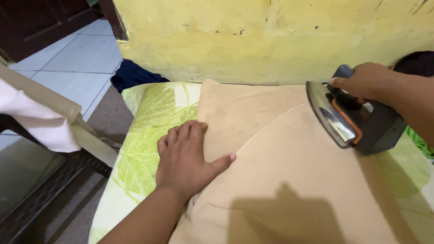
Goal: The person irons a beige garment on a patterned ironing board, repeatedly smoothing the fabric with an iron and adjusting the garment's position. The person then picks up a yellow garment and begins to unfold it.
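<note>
The left hand (185, 158) lies flat, fingers together and thumb spread, holding nothing, pressed on the left edge of the tan cloth (289, 171). The right hand (361, 81) is closed around the handle of the iron (350, 115), tilted up off the cloth, soleplate facing left. Under the cloth lies a green leaf-print pad (144, 135), beyond it a yellow wall (271, 36).

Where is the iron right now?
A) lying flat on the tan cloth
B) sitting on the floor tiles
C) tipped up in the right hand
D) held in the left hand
C: the right hand grips the handle of the iron, with its shiny soleplate tilted and facing out, while the left hand lies flat on the tan cloth.
</note>
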